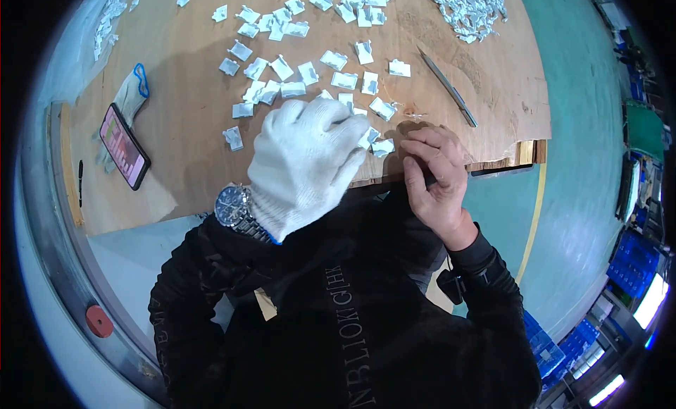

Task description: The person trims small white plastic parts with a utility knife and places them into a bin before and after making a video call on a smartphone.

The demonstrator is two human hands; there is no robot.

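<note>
My left hand (303, 155), in a white knit glove, is bent over the near edge of the wooden table. Its thumb and forefinger close on a small silvery metal plate (367, 137); the other fingertips are hidden under the glove. Right beside that piece lies a similar plate (382, 147). My bare right hand (435, 171) rests at the table edge to the right, fingers loosely curved and thumb apart, with nothing visible in it. Many more such small plates (344, 81) lie scattered beyond my left hand, some overlapping.
A pointed metal tool (449, 89) lies at right on the table (190, 127). Behind it is a heap of silvery scraps (470, 11). At left, a phone (124, 147) lies on a glove (131, 93). A black pen (81, 183) is by the left edge.
</note>
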